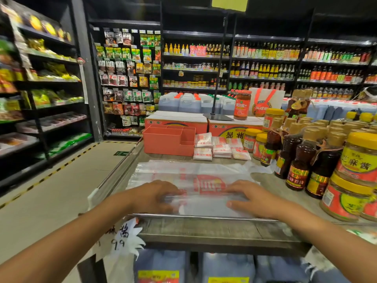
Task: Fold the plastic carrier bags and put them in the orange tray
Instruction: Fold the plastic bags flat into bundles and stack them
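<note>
- Both forearms reach in from the lower corners, over the front rail of the display table (214, 231).
- On the left, the left hand (155, 196) rests on the near edge of the plastic carrier bag (204, 172), fingers bent; they are blurred, so I cannot tell whether they pinch the film or only press it.
- Opposite it, the right hand (251, 198) lies on the same edge, fingers fairly straight and thumb spread; glare hides the tips, so its hold is also unclear.
- Between and beyond the hands, the bag lies flat on the tabletop, clear with red print.
- Behind the bag stands the orange tray (167, 144), at the left rear of the table.
- Just right of the tray sit folded bags (221, 149) in small stacks.
- Sauce bottles (299, 160) and yellow-lidded jars (359, 160) crowd the right side.
- A handwritten price tag (124, 235) hangs at the front left corner.
</note>
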{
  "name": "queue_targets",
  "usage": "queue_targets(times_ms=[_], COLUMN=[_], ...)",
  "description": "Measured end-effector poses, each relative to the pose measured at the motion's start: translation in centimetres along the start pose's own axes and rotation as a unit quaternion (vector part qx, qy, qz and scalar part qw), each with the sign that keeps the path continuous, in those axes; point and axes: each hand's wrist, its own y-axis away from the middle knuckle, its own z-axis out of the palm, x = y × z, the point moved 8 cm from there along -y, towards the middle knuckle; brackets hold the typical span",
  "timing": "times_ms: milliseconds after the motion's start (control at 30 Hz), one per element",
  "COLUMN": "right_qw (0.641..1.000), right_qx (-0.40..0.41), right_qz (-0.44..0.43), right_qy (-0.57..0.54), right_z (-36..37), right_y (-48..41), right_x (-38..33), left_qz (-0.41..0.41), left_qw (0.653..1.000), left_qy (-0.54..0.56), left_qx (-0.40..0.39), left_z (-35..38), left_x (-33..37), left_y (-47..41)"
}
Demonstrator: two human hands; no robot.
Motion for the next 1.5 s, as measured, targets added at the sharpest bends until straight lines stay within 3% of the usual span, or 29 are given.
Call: queue_targets(times_ms=[233,400,633,900,1133,1233,1400,1500], right_qw=[0.997,0.999,1.000,0.994,0.995,0.993,0.997,0.996], right_qx=[0.067,-0.024,0.026,0.110,0.053,0.009,0.007,-0.001], right_qz=[-0.036,-0.024,0.001,0.022,0.004,-0.012,0.017,0.034], right_qy=[-0.016,0.014,0.002,-0.009,0.087,0.119,0.080,0.082], right_z=[-1.3,0.2,-0.5,-2.4,-3.0,-3.0,-4.2,-4.6], right_y=[0.4,0.2,0.0,0.6,0.9,0.8,0.2,-0.2], right_x=[-0.8,-1.1,-0.9,-0.7,-3.7,-4.8,-3.9,-3.4], left_qz=[-0.024,-0.039,-0.045,0.043,-0.016,-0.028,-0.025,-0.056], left_qw=[0.998,0.998,0.997,0.993,0.989,0.993,0.998,0.995], left_qy=[0.045,0.048,0.057,-0.036,-0.057,-0.030,0.024,0.040], left_qx=[0.032,0.028,-0.032,0.104,0.135,0.110,0.058,0.077], left_z=[-0.4,-0.2,1.2,-2.2,-3.8,-3.6,-3.4,-4.2], left_x=[-0.4,-0.8,-1.5,0.8,0.2,-0.7,-1.9,-2.9], left_y=[0.1,-0.2,-0.5,0.5,0.6,0.7,0.8,1.1])
